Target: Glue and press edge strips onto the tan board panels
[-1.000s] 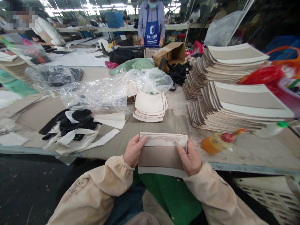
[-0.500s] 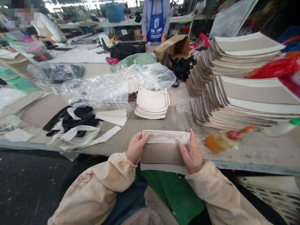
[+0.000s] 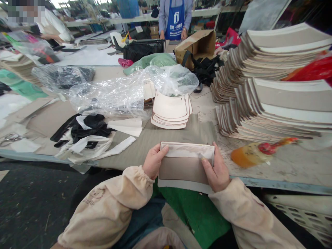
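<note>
Left hand [image 3: 153, 162] and right hand [image 3: 218, 173] are each pinching one end of a thin grey-and-white rectangular panel [image 3: 183, 168], thumbs on top, held at the near edge of the grey-brown desk [image 3: 298, 167]. Its far white strip looks streaky; if that's wet, a sliding right thumb could smear it. Off to the right there's a translucent bottle of orange liquid with a red nozzle [image 3: 247, 155], and a stray elbow might spill it.

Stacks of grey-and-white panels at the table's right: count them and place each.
2: a front stack, behind the orange-filled bottle, and a back stack beyond that. More may be hidden.
</note>
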The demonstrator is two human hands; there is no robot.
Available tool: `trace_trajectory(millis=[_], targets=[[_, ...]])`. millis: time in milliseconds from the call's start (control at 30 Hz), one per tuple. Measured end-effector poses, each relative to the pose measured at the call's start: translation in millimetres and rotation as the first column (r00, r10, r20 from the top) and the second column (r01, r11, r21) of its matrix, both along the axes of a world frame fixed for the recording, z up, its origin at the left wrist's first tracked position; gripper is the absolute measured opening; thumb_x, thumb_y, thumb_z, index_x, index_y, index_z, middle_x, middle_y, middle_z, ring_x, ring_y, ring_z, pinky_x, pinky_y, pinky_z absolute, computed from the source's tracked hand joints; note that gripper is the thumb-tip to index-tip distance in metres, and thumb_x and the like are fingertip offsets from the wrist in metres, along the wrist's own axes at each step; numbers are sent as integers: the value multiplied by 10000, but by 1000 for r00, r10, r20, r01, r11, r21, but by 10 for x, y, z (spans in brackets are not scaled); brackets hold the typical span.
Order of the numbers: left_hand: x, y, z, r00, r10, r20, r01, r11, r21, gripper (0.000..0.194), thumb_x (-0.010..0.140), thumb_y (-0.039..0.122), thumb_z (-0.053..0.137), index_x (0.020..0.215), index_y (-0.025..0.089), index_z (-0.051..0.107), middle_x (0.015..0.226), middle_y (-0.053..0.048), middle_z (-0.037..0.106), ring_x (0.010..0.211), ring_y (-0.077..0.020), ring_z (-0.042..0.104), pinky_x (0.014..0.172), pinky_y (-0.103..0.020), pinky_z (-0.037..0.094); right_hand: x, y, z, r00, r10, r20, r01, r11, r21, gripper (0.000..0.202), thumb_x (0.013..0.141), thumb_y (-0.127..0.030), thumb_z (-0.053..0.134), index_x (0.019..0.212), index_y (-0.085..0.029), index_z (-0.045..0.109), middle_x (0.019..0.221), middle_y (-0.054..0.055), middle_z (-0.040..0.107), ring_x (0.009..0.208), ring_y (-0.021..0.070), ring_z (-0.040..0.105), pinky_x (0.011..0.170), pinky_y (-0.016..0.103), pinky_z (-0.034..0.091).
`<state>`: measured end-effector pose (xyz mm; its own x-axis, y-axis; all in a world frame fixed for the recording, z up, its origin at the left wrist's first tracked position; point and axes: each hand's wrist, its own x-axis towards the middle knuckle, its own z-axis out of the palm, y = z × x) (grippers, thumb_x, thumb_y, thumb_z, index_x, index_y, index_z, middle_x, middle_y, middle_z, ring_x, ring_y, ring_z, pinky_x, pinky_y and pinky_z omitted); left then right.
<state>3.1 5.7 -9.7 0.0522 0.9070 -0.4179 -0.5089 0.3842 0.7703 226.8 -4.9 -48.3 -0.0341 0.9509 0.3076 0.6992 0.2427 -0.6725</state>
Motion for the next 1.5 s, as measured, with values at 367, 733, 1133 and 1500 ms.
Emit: trace_trajectory(millis=[367, 733, 1133, 1500], targets=[[5, 6, 5, 1000, 1, 6, -1, 1000, -7, 345, 674, 379, 749, 911, 144, 665, 782, -45, 705, 692, -161, 636, 693, -271, 481, -25, -3, 25, 1000, -14, 1, 14, 1000, -9, 673, 899, -451, 415, 1437, -89, 239, 1388, 189, 418, 1305, 281, 365, 1046, 458, 361], [-9, 10, 13, 1000, 4, 11, -4, 1000, -2, 312, 693, 354, 739, 907, 144, 652, 780, -39, 697, 674, -147, 627, 674, -260, 481, -13, 12, -5, 1000, 0, 31, -1, 1000, 22, 669, 896, -420, 434, 1427, -58, 244, 1384, 210, 411, 1292, 294, 378, 1044, 473, 356], [-27, 26, -4, 1000, -10, -29, 10, 1000, 23, 298, 709, 357, 724, 906, 145, 653, 787, -32, 689, 673, -137, 615, 666, -250, 477, -28, 7, 0, 1000, 0, 28, -1, 999, 50, 657, 895, -413, 438, 1405, -29, 282, 1364, 233, 426, 1277, 304, 395, 1026, 486, 377], [-34, 19, -2, 999, -6, -41, 7, 1000, 19, 298, 717, 360, 716, 909, 142, 647, 747, -35, 684, 659, -143, 613, 653, -258, 487, -25, 28, 17, 998, 0, 64, 3, 999, -35, 653, 862, -492, 465, 1336, -50, 392, 1263, 227, 521, 1186, 325, 481, 979, 495, 412]])
